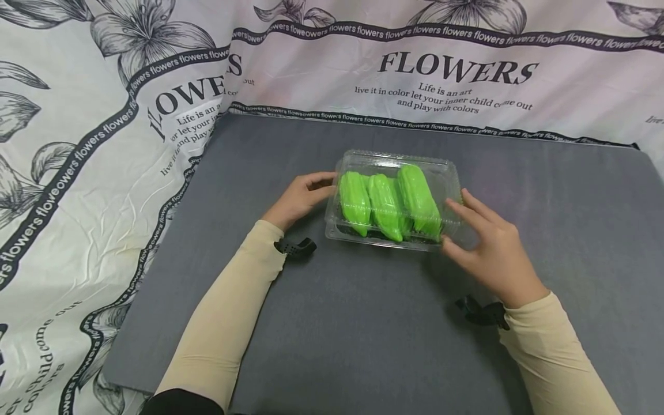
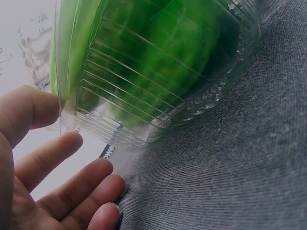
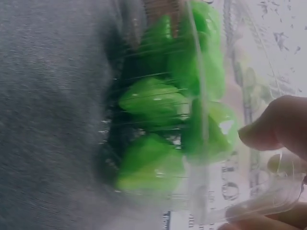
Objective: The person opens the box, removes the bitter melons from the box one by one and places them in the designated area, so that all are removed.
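A clear hinged plastic box (image 1: 393, 157) rests on the grey table with several bright green, ridged pieces (image 1: 385, 204) inside; their exact kind is unclear. At its left side is my left hand (image 1: 298, 199). The left wrist view shows that hand's thumb (image 2: 43, 108) by the thin plastic edge and the other fingers spread loosely below. My right hand (image 1: 490, 251) spans the right side, fingers extended near the lid and thumb close to the front corner. In the right wrist view, clear plastic (image 3: 268, 191) lies between the right thumb and fingers; firm contact is hard to tell.
Printed cloth (image 1: 446, 98) with flowers and lettering hangs behind the grey table (image 1: 332, 323) and along its left side. A black wrist mount (image 1: 295, 248) sits on the left wrist, and another black mount (image 1: 482, 313) on the right.
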The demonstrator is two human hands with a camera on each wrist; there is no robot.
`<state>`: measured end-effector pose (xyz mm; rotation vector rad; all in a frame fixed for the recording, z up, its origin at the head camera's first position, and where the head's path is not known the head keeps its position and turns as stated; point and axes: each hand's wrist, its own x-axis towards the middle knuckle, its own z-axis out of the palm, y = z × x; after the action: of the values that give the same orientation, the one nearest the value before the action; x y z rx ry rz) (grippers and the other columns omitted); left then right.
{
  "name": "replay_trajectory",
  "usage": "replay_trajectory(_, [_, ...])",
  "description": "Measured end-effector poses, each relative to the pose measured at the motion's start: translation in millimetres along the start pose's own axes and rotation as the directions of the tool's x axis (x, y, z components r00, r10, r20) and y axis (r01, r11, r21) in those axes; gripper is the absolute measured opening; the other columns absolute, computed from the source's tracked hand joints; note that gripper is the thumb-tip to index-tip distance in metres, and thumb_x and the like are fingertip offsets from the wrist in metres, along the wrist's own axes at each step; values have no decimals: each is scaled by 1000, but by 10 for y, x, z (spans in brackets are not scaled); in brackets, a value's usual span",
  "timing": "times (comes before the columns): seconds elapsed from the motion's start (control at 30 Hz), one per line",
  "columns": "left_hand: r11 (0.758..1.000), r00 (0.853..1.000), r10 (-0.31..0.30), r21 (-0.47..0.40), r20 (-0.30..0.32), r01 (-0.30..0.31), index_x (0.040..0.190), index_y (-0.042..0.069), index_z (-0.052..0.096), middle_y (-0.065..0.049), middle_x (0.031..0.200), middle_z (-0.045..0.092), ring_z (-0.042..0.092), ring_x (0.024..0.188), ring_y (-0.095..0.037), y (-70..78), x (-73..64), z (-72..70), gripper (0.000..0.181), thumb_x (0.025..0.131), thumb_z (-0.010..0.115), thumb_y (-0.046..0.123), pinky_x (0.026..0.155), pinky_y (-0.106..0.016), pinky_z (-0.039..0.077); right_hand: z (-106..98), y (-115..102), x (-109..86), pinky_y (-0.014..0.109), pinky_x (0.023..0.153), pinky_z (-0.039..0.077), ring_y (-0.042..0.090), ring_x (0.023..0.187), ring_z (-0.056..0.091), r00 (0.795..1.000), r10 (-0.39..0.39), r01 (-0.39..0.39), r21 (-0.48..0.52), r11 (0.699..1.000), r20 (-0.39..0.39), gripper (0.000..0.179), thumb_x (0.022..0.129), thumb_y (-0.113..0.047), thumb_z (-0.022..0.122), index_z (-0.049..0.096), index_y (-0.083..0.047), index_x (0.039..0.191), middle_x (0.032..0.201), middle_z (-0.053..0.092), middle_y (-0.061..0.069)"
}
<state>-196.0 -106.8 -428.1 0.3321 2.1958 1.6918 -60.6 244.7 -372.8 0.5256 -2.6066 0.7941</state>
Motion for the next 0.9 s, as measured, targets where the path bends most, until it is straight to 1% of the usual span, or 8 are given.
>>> replay_trajectory(0.13, [1000, 1000, -9, 12, 6, 9, 147, 18, 63, -3, 152, 58, 50, 142, -22, -2, -15, -6, 49, 102, 71, 35, 117, -46, 42, -66, -15, 52, 29, 63, 50, 39, 89, 77, 999, 34, -34, 2, 999, 20, 65, 78, -4, 87, 68, -6, 140, 151, 56, 24])
replay_trajectory(0.23, [1000, 1000, -18, 9, 15, 18, 148, 18, 62, -3, 153, 57, 50, 143, -22, -8, -30, -1, 50, 102, 71, 36, 117, -47, 42, -118, -14, 88, 52, 81, 57, 47, 108, 72, 998, 57, -58, 3, 998, 34, 67, 79, -8, 89, 67, -7, 142, 151, 57, 21])
replay_trajectory(0.33, [1000, 1000, -17, 6, 20, 17, 148, 17, 62, -4, 153, 56, 51, 142, -23, -13, -35, 4, 50, 102, 71, 35, 115, -47, 44, -174, -14, 136, 64, 86, 55, 47, 103, 73, 997, 63, -63, 11, 998, 42, 69, 80, -10, 89, 64, -6, 145, 149, 59, 22])
replay_trajectory(0.6, [1000, 1000, 7, 11, 2, -7, 143, 13, 66, -7, 148, 61, 53, 140, -24, -1, -11, -10, 45, 103, 72, 31, 115, -46, 44, -293, -35, 352, 67, 84, 53, 50, 102, 73, 988, 149, -150, 18, 989, 32, 71, 86, -19, 88, 59, -5, 150, 135, 67, 26])
replay_trajectory(0.67, [1000, 1000, 9, 3, 3, -9, 142, 12, 66, -7, 147, 62, 54, 139, -24, 0, -10, -15, 43, 103, 70, 29, 115, -46, 45, -315, -29, 402, 65, 83, 53, 49, 103, 72, 985, 166, -167, 18, 986, 35, 70, 88, -22, 88, 59, -6, 150, 134, 68, 26])
replay_trajectory(0.77, [1000, 1000, 8, -9, 11, -7, 142, 11, 66, -8, 145, 62, 55, 138, -24, 0, -11, -18, 42, 104, 70, 27, 114, -46, 45, -344, -8, 454, 36, 86, 56, 48, 105, 72, 983, 182, -183, 30, 983, 39, 68, 90, -24, 86, 59, -9, 151, 134, 68, 25])
replay_trajectory(0.83, [1000, 1000, 5, -10, 15, -5, 145, 11, 64, -7, 147, 61, 54, 139, -23, -2, -13, -19, 44, 104, 69, 27, 115, -45, 45, -362, 11, 476, 16, 84, 48, 48, 107, 72, 980, 193, -195, 48, 980, 43, 67, 92, -27, 85, 58, -11, 151, 138, 67, 23])
replay_trajectory(0.9, [1000, 1000, 5, -15, 20, -5, 147, 12, 62, -5, 149, 60, 52, 141, -22, -4, -13, -18, 47, 104, 70, 29, 116, -44, 44, -380, 23, 502, 7, 85, 42, 49, 109, 71, 976, 212, -215, 67, 974, 49, 68, 92, -26, 85, 57, -12, 152, 140, 66, 23])
